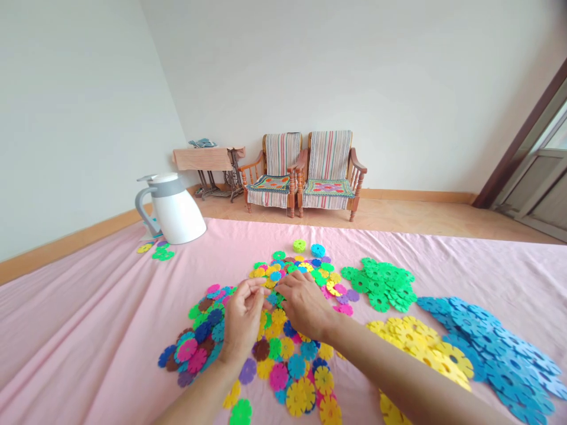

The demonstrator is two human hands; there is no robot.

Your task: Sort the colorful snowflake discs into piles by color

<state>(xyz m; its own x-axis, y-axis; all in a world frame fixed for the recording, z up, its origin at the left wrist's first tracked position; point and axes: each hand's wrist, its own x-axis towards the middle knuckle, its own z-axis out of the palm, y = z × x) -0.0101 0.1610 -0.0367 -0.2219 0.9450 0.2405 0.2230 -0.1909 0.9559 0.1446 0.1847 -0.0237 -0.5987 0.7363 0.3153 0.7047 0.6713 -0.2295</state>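
My left hand [241,319] and my right hand [305,304] meet above a heap of multicoloured plastic flower-shaped discs [283,354] on a pink sheet [88,330]. My left fingertips pinch a small teal disc [272,298]. My right fingers curve close against it, and they hide whether that hand grips it. Sorted heaps lie to my right: green discs [378,284], yellow discs [420,348] and blue discs [491,354]. A mixed cluster [195,345] lies left of my left hand.
A white insulated jug [170,209] stands at the sheet's far left edge, with a few discs [157,252] near it. Beyond the sheet are a tiled floor, two striped wooden armchairs [301,174], a treadle sewing table [208,162] and a glazed door [531,159].
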